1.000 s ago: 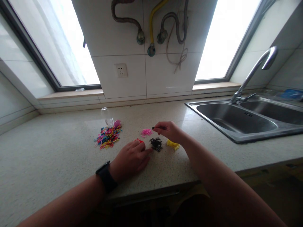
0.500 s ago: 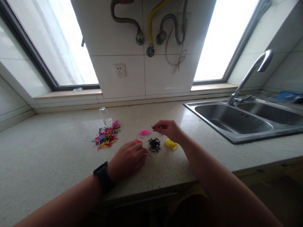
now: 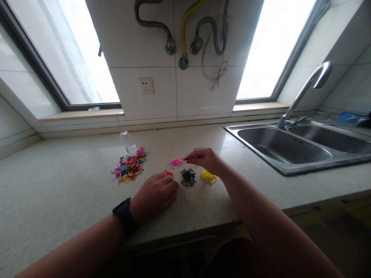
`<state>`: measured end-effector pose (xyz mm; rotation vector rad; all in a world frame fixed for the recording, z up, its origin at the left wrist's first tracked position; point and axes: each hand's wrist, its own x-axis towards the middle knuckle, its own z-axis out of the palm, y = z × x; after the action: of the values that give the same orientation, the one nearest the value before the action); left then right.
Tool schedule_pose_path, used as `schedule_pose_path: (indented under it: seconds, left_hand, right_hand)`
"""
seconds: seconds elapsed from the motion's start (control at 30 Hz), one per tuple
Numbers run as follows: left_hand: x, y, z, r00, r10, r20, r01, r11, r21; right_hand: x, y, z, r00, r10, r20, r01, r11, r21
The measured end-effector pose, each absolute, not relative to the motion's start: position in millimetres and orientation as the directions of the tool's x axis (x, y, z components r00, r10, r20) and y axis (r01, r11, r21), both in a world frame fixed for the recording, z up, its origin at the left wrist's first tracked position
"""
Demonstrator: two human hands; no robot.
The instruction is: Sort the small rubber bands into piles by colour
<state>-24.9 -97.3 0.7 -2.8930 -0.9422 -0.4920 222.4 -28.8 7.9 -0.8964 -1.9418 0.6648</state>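
My right hand hovers over the counter, thumb and finger pinching a small black rubber band beside the pink pile. My left hand lies palm down on the counter, fingers loosely bent, next to a pile of red rubber bands that it partly hides. Its fingertips are largely out of sight. Between the hands sits a pile of black rubber bands. Pink rubber bands lie behind it, and yellow rubber bands lie under my right wrist.
A mixed pile of coloured rubber bands lies at the left, with a clear plastic container and a round pink piece behind it. A steel sink with a tap is set into the right of the counter.
My right hand has shifted slightly left, bringing the black rubber band closer to the pink pile. My left hand stays where it was; the view has moved a little.
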Motion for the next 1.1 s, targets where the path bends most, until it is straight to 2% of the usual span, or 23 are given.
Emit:
schedule_pose_path:
  seconds: [0.2, 0.47, 0.63, 0.9, 1.1]
  left_hand:
    - [-25.5, -96.4, 1.1, 0.761, 0.568, 0.314, 0.584, -0.810, 0.051]
    - [-25.1, -96.1, 1.0, 0.759, 0.578, 0.300, 0.586, -0.807, 0.071]
    - [-25.6, -96.7, 0.7, 0.757, 0.581, 0.298, 0.590, -0.804, 0.071]
    - [-25.5, -97.7, 2.3, 0.748, 0.581, 0.321, 0.588, -0.804, 0.084]
    - [-25.2, -97.5, 3.4, 0.749, 0.589, 0.305, 0.593, -0.800, 0.090]
  right_hand:
    - [228.3, -26.1, 4.8, -0.553, 0.732, 0.398, 0.505, 0.674, -0.538]
    - [228.9, -23.9, 2.3, -0.639, 0.738, 0.215, 0.607, 0.656, -0.448]
    - [228.6, -25.3, 3.5, -0.651, 0.729, 0.211, 0.585, 0.660, -0.471]
    - [226.1, -29.8, 7.2, -0.612, 0.740, 0.278, 0.491, 0.631, -0.601]
    - [223.4, -30.7, 4.4, -0.669, 0.720, 0.184, 0.461, 0.595, -0.658]
